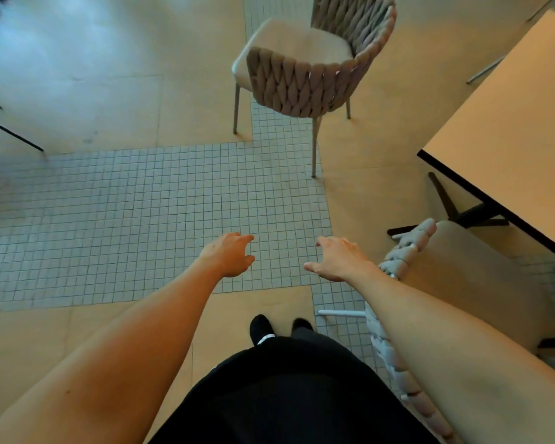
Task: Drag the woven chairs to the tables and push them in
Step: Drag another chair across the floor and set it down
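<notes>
A woven chair [305,81] with a beige seat and thin metal legs stands free on the floor ahead, away from the tables, its braided back turned toward me. A second woven chair [455,270] sits at my right, its seat partly under the beige table [513,123]. My left hand [229,254] and my right hand [337,257] are stretched out over the tiled floor, fingers apart, holding nothing. Both hands are well short of the free chair. My right forearm crosses over the back of the tucked chair.
The table has a black edge and a dark cross-shaped base [462,213]. Thin black legs [10,133] of other furniture show at the far left. Small grey tiles [125,219] cover the floor between me and the chair. My feet [279,328] are below.
</notes>
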